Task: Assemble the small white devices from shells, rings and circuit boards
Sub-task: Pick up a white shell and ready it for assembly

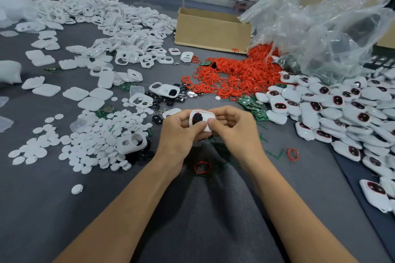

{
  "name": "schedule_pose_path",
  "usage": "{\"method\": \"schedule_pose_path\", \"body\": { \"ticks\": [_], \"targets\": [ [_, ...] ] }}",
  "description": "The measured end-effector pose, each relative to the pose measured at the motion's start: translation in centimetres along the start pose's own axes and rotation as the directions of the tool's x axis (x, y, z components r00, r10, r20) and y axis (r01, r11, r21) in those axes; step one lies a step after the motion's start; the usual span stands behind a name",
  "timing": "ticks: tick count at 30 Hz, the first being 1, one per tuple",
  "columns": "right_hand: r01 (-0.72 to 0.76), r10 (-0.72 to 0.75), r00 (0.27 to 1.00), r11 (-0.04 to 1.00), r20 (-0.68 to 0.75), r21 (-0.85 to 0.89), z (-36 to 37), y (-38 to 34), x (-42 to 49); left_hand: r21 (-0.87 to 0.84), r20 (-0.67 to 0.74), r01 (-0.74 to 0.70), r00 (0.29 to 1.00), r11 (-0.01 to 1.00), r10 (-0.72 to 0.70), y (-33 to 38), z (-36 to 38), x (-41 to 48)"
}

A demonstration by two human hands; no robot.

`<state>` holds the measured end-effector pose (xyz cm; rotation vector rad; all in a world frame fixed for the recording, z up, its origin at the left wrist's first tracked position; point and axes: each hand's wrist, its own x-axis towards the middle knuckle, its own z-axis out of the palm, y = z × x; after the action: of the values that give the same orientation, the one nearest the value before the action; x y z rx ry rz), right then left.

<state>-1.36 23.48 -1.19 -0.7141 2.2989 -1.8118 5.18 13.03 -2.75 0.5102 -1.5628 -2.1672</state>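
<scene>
Left hand (178,132) + right hand (233,127) both grip one white shell (202,118) above worktop (42,209), centre-front; black insert w/ red ring visible. Assembled units (342,113) piled right: many done. Loose shells (119,25), red rings (239,72), boards (254,105) remain; much left.

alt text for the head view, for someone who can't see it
The left hand and right hand hold a small white shell with a dark, red-edged centre over a grey table. White discs and empty shells spread to the left, a heap of red rings lies ahead, and finished devices pile up on the right.
</scene>
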Motion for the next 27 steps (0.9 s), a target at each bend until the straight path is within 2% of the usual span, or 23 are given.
{"method": "schedule_pose_path", "body": {
  "ticks": [4,7,14,20,23,27],
  "targets": [
    [-0.014,0.014,1.000,0.999,-0.002,0.029,-0.3,0.0,0.1,-0.065,0.030,0.071,0.997,0.995,-0.069,-0.1,0.0,0.4],
    [-0.032,0.031,0.999,0.998,0.014,0.049,-0.4,0.1,0.1,-0.086,0.036,0.069,0.997,0.994,-0.066,-0.1,0.1,0.5],
    [-0.076,0.075,0.996,0.997,0.046,0.025,-0.5,0.2,0.2,-0.007,0.061,0.023,0.998,1.000,-0.023,-0.3,0.1,0.2],
    [0.022,-0.011,0.998,0.985,0.067,-0.169,-1.2,0.1,0.2,0.085,0.053,-0.017,0.999,0.996,0.012,-0.5,0.2,0.1],
    [0.034,-0.023,0.998,0.978,0.052,-0.205,-1.5,-0.2,0.5,0.043,0.025,-0.006,1.000,0.999,0.005,-0.6,0.2,0.2],
    [0.156,-0.169,0.985,0.941,-0.017,-0.300,-0.2,-2.4,2.7,-0.035,-0.030,0.020,0.999,0.999,-0.021,-0.5,0.3,0.4]
  ]
}}
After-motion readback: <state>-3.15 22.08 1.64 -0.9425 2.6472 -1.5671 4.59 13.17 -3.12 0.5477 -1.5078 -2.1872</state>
